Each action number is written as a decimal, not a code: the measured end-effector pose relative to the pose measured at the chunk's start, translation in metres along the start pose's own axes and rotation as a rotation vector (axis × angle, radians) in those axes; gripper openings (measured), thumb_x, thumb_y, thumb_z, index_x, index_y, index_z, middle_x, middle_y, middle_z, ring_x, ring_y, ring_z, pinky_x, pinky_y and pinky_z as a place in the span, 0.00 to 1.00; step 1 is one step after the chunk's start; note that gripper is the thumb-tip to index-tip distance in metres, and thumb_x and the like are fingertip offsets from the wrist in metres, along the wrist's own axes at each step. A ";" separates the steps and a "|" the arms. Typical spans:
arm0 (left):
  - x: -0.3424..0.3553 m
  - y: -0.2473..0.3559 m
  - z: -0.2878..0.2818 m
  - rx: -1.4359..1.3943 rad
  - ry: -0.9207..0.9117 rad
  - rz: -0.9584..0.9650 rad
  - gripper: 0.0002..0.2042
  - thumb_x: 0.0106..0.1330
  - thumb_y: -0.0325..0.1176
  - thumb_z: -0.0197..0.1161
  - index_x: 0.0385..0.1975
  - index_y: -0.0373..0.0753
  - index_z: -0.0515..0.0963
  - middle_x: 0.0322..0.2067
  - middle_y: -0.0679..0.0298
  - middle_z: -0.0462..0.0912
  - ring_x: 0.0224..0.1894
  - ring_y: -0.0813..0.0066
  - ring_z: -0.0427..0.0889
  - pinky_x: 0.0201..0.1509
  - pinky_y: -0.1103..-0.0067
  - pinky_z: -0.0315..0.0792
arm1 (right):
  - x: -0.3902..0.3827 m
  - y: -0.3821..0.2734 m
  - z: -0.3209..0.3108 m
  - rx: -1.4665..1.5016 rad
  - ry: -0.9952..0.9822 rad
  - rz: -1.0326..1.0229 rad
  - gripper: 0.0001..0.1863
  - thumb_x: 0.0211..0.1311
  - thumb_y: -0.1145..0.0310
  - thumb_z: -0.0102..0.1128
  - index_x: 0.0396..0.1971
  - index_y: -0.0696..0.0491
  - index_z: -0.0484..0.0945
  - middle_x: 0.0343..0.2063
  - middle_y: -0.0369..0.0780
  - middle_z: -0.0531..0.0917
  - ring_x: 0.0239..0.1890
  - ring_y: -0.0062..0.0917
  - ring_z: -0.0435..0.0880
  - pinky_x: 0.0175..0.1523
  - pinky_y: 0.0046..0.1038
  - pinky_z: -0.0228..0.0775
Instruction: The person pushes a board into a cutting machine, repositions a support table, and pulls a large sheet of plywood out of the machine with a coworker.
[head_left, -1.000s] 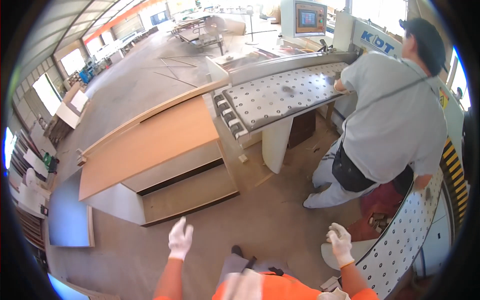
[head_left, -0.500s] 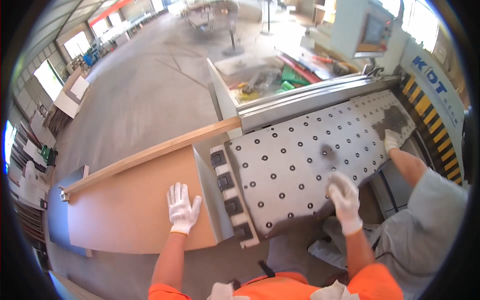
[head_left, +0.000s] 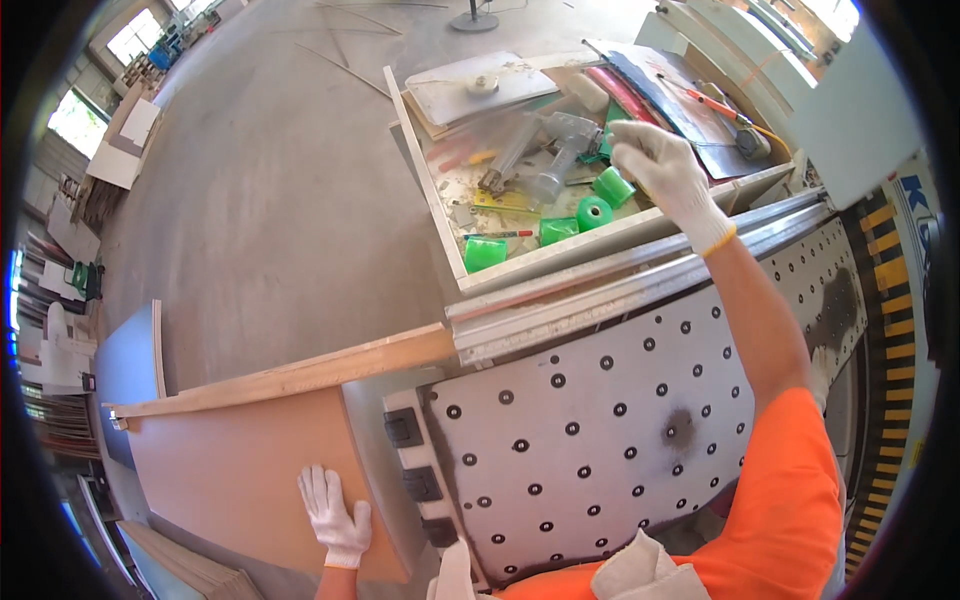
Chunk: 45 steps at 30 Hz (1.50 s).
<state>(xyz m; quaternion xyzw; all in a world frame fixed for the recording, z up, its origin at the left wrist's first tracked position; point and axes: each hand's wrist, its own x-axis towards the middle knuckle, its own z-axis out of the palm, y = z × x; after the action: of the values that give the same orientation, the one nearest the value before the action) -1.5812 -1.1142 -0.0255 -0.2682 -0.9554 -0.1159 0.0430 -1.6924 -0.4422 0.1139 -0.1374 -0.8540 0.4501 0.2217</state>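
Note:
My left hand [head_left: 335, 518], in a white knit glove, lies flat with fingers spread on a tan board [head_left: 240, 465] near its right edge. My right hand [head_left: 665, 175], gloved the same way, hangs over the front right of a shallow open-topped tray [head_left: 440, 225]. Its fingers are bent and apart from the thumb, with nothing visible between them. Below and left of it lie several green rolls [head_left: 594, 213]. A clear plastic-looking tool [head_left: 565, 150], a yellow tape-like strip [head_left: 505, 201] and a red pen-like stick [head_left: 500, 234] are also in the tray.
A metal rail [head_left: 570, 320] borders the tray. In front is a grey table with black studs [head_left: 590, 440]. A wooden bar [head_left: 290, 375] runs along the board's far edge. A co-worker's glove [head_left: 821, 368] is partly hidden behind my right arm. Yellow-black striped edging [head_left: 890, 300] stands right.
My right hand has moved from above the studded table, forward and over the tray. My left hand stays flat on the board. The view has tilted and shifted, showing more of the tray.

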 end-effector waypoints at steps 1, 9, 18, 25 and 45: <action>-0.005 -0.001 -0.003 0.000 -0.005 -0.007 0.34 0.58 0.33 0.61 0.65 0.22 0.71 0.70 0.29 0.67 0.74 0.23 0.62 0.80 0.39 0.52 | 0.015 0.002 0.005 -0.056 -0.036 -0.004 0.22 0.70 0.66 0.66 0.59 0.61 0.83 0.45 0.43 0.92 0.39 0.18 0.88 0.47 0.23 0.81; -0.016 0.011 -0.025 0.002 -0.058 -0.051 0.34 0.55 0.27 0.56 0.65 0.19 0.70 0.68 0.25 0.67 0.73 0.18 0.61 0.80 0.38 0.50 | 0.056 0.005 0.089 -0.527 -0.591 -0.295 0.16 0.65 0.64 0.65 0.49 0.53 0.88 0.43 0.47 0.91 0.45 0.39 0.91 0.52 0.36 0.83; -0.012 0.023 -0.011 -0.011 0.029 -0.067 0.32 0.52 0.32 0.59 0.59 0.20 0.73 0.64 0.28 0.71 0.68 0.20 0.67 0.78 0.37 0.55 | 0.035 0.019 0.176 -1.071 -1.012 -0.344 0.16 0.65 0.66 0.62 0.51 0.54 0.82 0.41 0.50 0.90 0.46 0.49 0.91 0.48 0.47 0.83; 0.001 0.012 0.013 -0.072 0.093 -0.005 0.29 0.57 0.31 0.60 0.60 0.21 0.74 0.66 0.29 0.71 0.70 0.22 0.67 0.79 0.39 0.55 | 0.049 -0.033 0.155 -0.844 -0.518 -0.247 0.19 0.66 0.58 0.59 0.48 0.56 0.82 0.38 0.54 0.90 0.43 0.50 0.91 0.50 0.50 0.82; 0.035 0.050 0.041 -0.431 0.161 1.090 0.19 0.73 0.36 0.65 0.59 0.31 0.81 0.61 0.40 0.81 0.65 0.37 0.78 0.73 0.56 0.70 | -0.786 -0.171 0.218 0.055 0.609 1.047 0.18 0.78 0.55 0.53 0.48 0.54 0.83 0.33 0.40 0.87 0.39 0.31 0.87 0.50 0.34 0.76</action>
<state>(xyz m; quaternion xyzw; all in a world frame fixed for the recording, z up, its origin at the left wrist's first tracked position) -1.5855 -1.0448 -0.0501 -0.7133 -0.6285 -0.2887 0.1134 -1.1287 -1.0333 -0.0529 -0.6562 -0.5592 0.4618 0.2085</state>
